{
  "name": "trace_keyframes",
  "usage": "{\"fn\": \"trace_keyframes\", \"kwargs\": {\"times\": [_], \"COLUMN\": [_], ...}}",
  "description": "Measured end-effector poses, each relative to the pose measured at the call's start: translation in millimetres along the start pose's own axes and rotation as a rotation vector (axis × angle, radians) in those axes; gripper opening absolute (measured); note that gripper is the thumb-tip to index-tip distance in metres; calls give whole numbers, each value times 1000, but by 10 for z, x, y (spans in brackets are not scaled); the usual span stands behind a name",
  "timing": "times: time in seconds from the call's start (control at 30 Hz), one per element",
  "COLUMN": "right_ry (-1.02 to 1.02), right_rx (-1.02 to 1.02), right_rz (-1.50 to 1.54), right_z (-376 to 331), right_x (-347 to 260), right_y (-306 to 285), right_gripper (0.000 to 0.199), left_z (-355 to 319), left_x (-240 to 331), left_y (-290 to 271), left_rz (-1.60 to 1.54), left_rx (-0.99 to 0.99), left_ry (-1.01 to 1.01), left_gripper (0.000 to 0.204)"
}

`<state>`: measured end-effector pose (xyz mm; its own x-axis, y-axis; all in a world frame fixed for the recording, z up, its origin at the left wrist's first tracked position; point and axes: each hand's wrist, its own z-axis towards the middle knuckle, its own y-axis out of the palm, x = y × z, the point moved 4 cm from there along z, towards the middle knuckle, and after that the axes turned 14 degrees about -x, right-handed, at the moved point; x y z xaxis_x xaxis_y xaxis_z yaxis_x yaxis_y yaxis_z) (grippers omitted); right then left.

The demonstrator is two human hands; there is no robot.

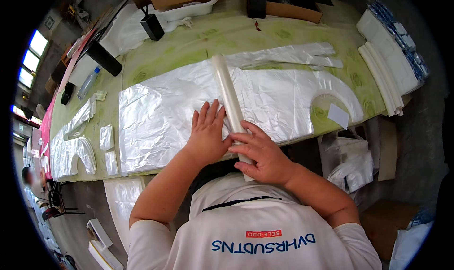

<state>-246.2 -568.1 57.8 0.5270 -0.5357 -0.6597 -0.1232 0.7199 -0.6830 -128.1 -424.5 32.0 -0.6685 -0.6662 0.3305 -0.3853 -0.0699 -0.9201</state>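
Observation:
A wide sheet of thin, clear, shiny plastic film (pixel 161 114) lies wrinkled over the table, with a curved cut-out at its right end. Across it, slanting from far to near, rests a long pale plastic roll (pixel 226 83). My left hand (pixel 207 130) lies flat on the film just left of the roll, fingers stretched out, holding nothing. My right hand (pixel 262 154) is laid over the near part of the roll, its fingers curled across it. A small white card (pixel 338 116) sits by the cut-out.
Folded clear film pieces (pixel 75 152) lie at the table's left end. A water bottle (pixel 89 83), black cylinder (pixel 104 57) and black box (pixel 152 26) stand far left. Cardboard boxes (pixel 293 11) line the back. White rolls (pixel 380 78) and stacked packs (pixel 388 48) are at right.

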Motion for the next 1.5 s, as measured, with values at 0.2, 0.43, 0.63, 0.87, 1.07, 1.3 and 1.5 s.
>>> {"fn": "trace_keyframes", "kwargs": {"times": [0.2,0.43,0.63,0.87,1.07,1.3,1.5], "right_ry": [30,361,598,588,1180,1844,1366], "right_rx": [84,308,13,-166,-93,201,663], "right_rz": [104,-333,-495,-565,-500,-499,-824], "right_z": [76,143,495,1396,1296,-1526,-1647], "right_x": [-130,365,753,904,1757,2408,1833], "right_y": [40,-110,-181,8,-778,-2929,-2800], "right_gripper": [36,40,55,60,80,88,76], "left_z": [-98,162,-237,-399,-422,-400,-427], "left_x": [89,-64,-231,-506,-531,-479,-489], "left_y": [-576,-505,-330,-247,-243,-258,-256], "left_rz": [-147,-62,-62,-172,-201,-282,-267], "left_rx": [204,278,107,166,160,141,156], "left_ry": [413,429,213,233,185,209,207], "left_gripper": [58,26,58,59,58,60,60]}}
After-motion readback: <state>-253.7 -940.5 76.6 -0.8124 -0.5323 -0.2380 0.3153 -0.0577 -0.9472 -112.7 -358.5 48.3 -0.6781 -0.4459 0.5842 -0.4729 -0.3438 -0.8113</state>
